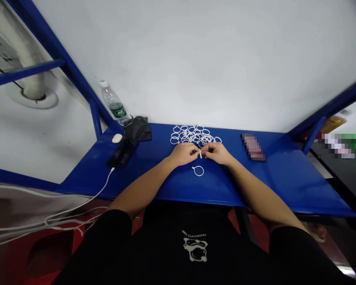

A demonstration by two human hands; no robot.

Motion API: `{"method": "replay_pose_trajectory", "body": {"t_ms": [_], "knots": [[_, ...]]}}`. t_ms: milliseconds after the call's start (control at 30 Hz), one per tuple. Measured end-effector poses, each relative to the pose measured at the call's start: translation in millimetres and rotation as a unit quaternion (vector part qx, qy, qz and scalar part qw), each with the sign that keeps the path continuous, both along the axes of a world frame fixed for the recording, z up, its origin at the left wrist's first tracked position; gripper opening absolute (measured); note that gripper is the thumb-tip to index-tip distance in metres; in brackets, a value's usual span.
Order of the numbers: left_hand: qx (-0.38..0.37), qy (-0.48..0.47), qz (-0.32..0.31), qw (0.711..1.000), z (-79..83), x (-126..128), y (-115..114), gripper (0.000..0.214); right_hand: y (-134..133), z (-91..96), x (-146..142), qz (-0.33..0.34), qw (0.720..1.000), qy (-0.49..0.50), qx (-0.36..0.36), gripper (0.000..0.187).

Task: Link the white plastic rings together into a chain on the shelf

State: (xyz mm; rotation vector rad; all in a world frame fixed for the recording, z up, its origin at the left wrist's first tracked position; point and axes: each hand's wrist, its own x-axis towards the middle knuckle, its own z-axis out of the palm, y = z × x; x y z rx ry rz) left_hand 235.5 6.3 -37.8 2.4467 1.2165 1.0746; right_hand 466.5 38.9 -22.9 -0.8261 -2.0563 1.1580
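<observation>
My left hand (184,153) and my right hand (216,152) meet over the blue table, fingertips pinched together. Between them is a small white plastic piece (200,154), its lower end sticking out below the fingers. Whether it is a ring seen edge-on, I cannot tell; the fingers cover most of it. Just in front of my hands lies a single white plastic ring (198,171) with a small knob on its side. Behind them spreads a pile of similar white rings (192,134), overlapping one another, its near edge partly hidden by my hands.
On the left of the blue table (172,186) stand a plastic bottle (115,103), a crumpled black bag (137,128), a dark device (123,152) with a white cable (105,184), and a cream-coloured case (116,138). A phone (253,147) lies right. Blue frame bars flank the table; a white wall rises behind.
</observation>
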Motion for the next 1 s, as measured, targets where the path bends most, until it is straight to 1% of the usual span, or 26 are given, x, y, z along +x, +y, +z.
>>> {"method": "replay_pose_trajectory", "body": {"t_ms": [100, 200, 400, 500, 567, 633, 667, 700, 767, 800, 867, 933, 1000], "knots": [[0.012, -0.003, -0.015, 1.0, -1.5, -2, 1, 0.01, -2, 0.1, -1, 0.001, 1.0, 0.004, 0.001, 0.014], [0.017, -0.005, -0.021, 1.0, -3.0, -3, 3, 0.011, -3, -0.5, -2, -0.001, 1.0, 0.013, -0.018, 0.012], [0.012, -0.009, -0.018, 1.0, -3.4, -2, 3, 0.011, -3, -3.8, -5, -0.006, 0.998, 0.034, -0.048, 0.012], [0.006, -0.014, -0.013, 1.0, -1.9, -1, 1, 0.01, -2, -5.6, -5, -0.004, 0.998, 0.03, -0.047, 0.013], [-0.002, -0.014, -0.013, 1.0, -0.4, -1, 0, 0.009, -1, -6.5, -4, 0.01, 0.999, 0.019, -0.043, 0.014], [-0.009, -0.014, -0.017, 1.0, 1.5, 0, -2, 0.008, 1, -6.8, -3, 0.019, 0.999, -0.002, -0.026, 0.017], [-0.011, -0.014, -0.019, 1.0, 2.4, -1, -2, 0.007, 2, -6.7, -1, 0.012, 1.0, -0.013, -0.008, 0.019], [-0.012, -0.015, -0.021, 1.0, 3.3, -1, -3, 0.006, 5, -6.4, 1, -0.005, 0.999, -0.026, 0.018, 0.022], [-0.013, -0.015, -0.025, 0.999, 4.8, -1, -3, 0.005, 11, -5.5, 7, -0.068, 0.992, -0.057, 0.093, 0.026], [-0.012, -0.014, -0.028, 0.999, 5.4, -1, -3, 0.005, 15, -5.1, 11, -0.107, 0.982, -0.077, 0.134, 0.028], [-0.01, -0.011, -0.04, 0.999, 6.0, -1, -3, 0.005, 24, -5.1, 20, -0.18, 0.953, -0.128, 0.205, 0.03], [-0.008, -0.007, -0.057, 0.998, 6.2, -1, -4, 0.006, 33, -6.6, 29, -0.23, 0.928, -0.182, 0.232, 0.032], [-0.008, -0.005, -0.077, 0.997, 6.4, -2, -4, 0.007, 41, -9.8, 36, -0.261, 0.91, -0.226, 0.229, 0.033]]}}
